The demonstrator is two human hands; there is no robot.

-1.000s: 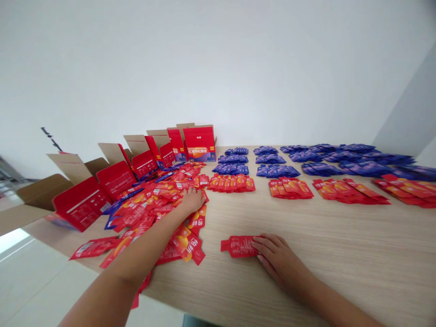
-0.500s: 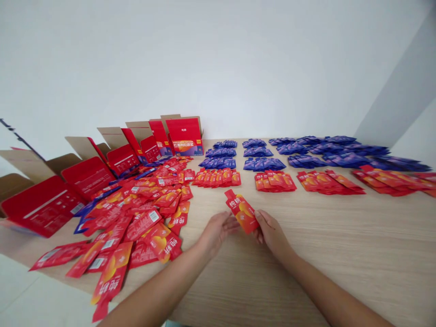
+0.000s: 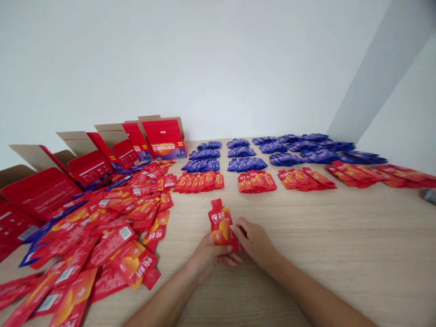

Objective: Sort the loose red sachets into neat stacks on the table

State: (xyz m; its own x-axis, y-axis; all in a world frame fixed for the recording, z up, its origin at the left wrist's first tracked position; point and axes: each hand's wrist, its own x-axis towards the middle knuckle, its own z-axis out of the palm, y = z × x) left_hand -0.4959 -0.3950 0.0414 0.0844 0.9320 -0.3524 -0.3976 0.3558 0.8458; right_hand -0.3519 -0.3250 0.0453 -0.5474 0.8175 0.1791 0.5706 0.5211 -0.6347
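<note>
A red pouch [image 3: 220, 223] with orange fruit artwork and a narrow neck is held tilted above the table, its printed face toward me. My left hand [image 3: 211, 255] grips its lower part, thumb across the front and fingers behind. At the pouch's right edge, my right hand [image 3: 252, 238] is closed with thumb and forefinger on it. Whether one pouch or a thin stack is held, I cannot tell. To the left lies a big loose heap of red pouches [image 3: 112, 222], some with their barcode side up.
Fanned groups of red pouches [image 3: 257, 181] line the table [image 3: 327, 240] beyond my hands. Behind them lie rows of blue-purple pouches [image 3: 247, 164]. Open red cartons [image 3: 163, 138] with raised flaps stand along the left, behind the heap. A white wall rises at the back.
My left hand has closed on the pouch's lower part; before, it was beside it. The pouch has turned more upright and come nearer. The view has swung right.
</note>
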